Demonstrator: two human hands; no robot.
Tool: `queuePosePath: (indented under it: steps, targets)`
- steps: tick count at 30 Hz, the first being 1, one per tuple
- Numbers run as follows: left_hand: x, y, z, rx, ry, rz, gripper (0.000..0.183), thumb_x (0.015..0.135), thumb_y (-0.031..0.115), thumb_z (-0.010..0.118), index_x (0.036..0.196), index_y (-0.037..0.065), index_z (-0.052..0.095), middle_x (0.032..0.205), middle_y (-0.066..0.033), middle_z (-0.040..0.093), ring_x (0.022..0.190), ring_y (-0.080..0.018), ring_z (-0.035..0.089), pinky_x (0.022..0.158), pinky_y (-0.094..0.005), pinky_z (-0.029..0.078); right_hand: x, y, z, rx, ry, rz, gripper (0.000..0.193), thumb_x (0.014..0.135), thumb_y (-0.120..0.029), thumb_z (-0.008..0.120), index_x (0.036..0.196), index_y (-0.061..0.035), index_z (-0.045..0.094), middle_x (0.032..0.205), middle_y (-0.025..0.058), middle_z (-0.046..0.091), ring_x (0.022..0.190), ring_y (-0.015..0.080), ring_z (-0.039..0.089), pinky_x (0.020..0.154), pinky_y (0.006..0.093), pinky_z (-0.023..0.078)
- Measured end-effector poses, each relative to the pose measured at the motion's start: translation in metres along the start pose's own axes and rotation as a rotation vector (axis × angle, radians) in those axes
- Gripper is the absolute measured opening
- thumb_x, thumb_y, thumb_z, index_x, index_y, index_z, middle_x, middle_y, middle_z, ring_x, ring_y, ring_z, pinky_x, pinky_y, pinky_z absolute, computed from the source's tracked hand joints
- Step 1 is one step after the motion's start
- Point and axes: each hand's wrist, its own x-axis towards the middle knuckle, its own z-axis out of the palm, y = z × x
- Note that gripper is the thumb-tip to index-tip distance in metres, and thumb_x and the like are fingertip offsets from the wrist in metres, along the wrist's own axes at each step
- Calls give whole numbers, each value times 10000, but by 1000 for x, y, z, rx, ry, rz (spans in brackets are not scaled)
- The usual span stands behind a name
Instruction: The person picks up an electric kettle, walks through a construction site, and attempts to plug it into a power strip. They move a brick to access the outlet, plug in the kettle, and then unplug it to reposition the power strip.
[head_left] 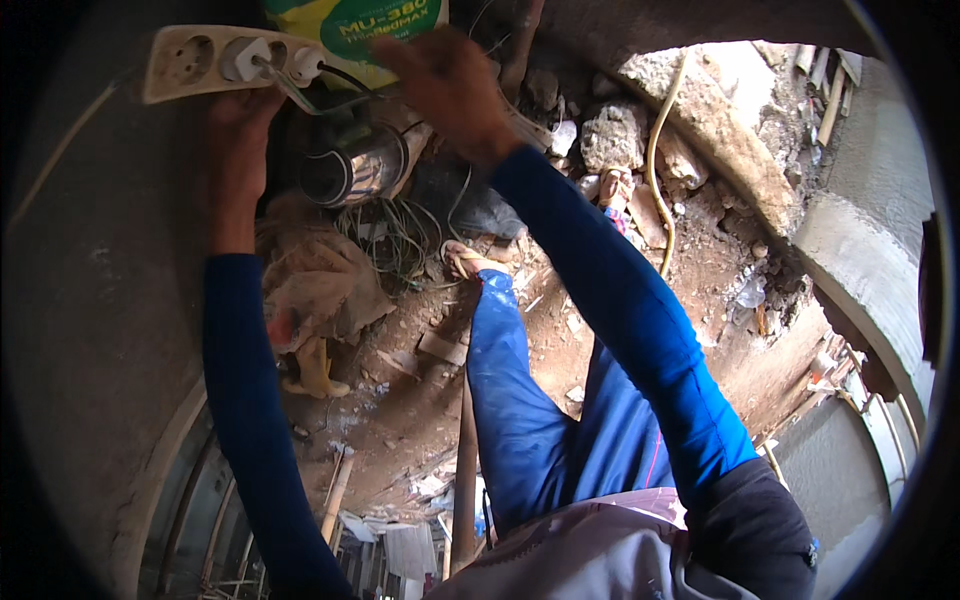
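Note:
A white power strip [190, 62] is held up at the upper left. My left hand [240, 125] grips it from below, with the fingers partly hidden behind it. A white plug [247, 62] with a pale cord sits in one socket, and a second round plug [306, 63] with a black cord is at its right end. My right hand [450, 90] is raised to the right of the strip, in front of a green and yellow bag [350, 40]. Motion blurs its fingers, so whether it holds anything is unclear. Below the strip is a cylindrical container [360, 178] with a dark rim.
Loose wires [400, 235] and a crumpled brown sack [325, 285] lie below the container, near a tan boot [318, 372]. Stones and rubble [612, 138] cover the ground on the right, crossed by a yellow hose [656, 150]. A concrete wall [100, 280] stands on the left.

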Motion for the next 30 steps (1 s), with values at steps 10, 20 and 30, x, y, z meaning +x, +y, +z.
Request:
queuePosePath:
  steps: [10, 20, 30]
  targets:
    - [44, -55, -39, -235, 218, -51, 512, 878, 133, 767, 1321, -34, 570, 1255, -99, 653, 1129, -197, 633, 975, -318, 469, -379, 113, -295, -886, 193, 556, 436, 924, -445, 713, 918, -24, 599, 763, 190, 638, 737, 367, 645, 704, 439, 511]
    - [100, -98, -89, -99, 359, -359, 681, 830, 160, 796, 1427, 61, 484, 1297, -104, 600, 1195, -213, 580, 973, -376, 438, -703, 171, -277, -414, 262, 759, 137, 913, -126, 688, 961, 2, 697, 786, 70, 679, 741, 162, 608, 697, 335, 503]
    - [95, -109, -135, -36, 231, -350, 626, 927, 270, 732, 1453, 83, 450, 1406, -103, 520, 1311, -255, 514, 1103, -416, 393, -736, 230, -273, -171, 415, 1038, 176, 913, -120, 682, 1035, 2, 717, 809, 30, 678, 746, 120, 570, 686, 319, 487]
